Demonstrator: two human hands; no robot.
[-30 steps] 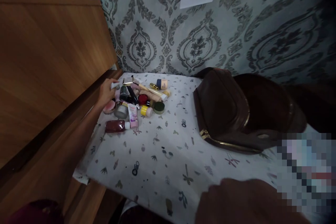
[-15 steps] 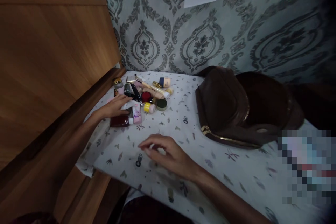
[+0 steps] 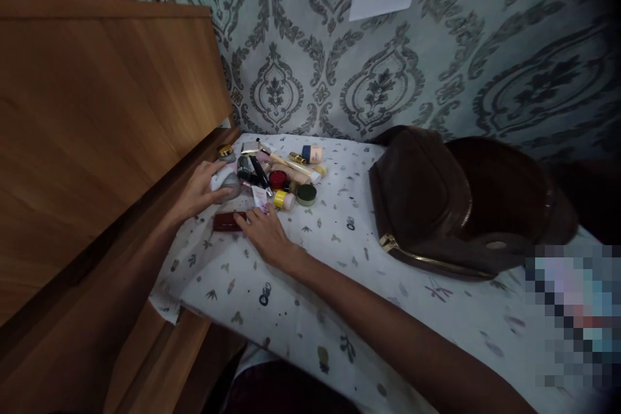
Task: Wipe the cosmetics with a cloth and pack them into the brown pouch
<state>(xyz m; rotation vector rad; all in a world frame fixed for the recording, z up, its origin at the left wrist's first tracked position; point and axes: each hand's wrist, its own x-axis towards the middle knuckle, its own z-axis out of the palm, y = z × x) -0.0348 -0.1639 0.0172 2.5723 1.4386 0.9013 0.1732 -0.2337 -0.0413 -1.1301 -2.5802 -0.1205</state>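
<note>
My left hand point(image 3: 198, 191) is at the left edge of a pile of cosmetics. Its fingers and thumb curve around a pale, partly see-through container point(image 3: 231, 187), whose exact kind is unclear. My right hand point(image 3: 266, 233) reaches the near side of the pile, fingers closed over the lower end of a pink-and-white tube point(image 3: 261, 196). Its thumb lies by the end of a dark red bottle point(image 3: 228, 222), hiding the white cap. Close by lie a yellow-banded small bottle point(image 3: 283, 200), a dark green-lidded jar point(image 3: 306, 193), a red round item point(image 3: 279, 180) and a black stick point(image 3: 261, 173).
A brown bag point(image 3: 422, 200) with a gold zip stands to the right on the patterned tablecloth point(image 3: 339, 297). A wooden panel point(image 3: 111, 97) rises on the left and the papered wall at the back. A blue-lidded jar point(image 3: 312, 154) lies behind the pile.
My right hand has moved forward and left onto the tube by the red bottle. My left hand has drawn back left, from lying over the items to curving around the pale container.
</note>
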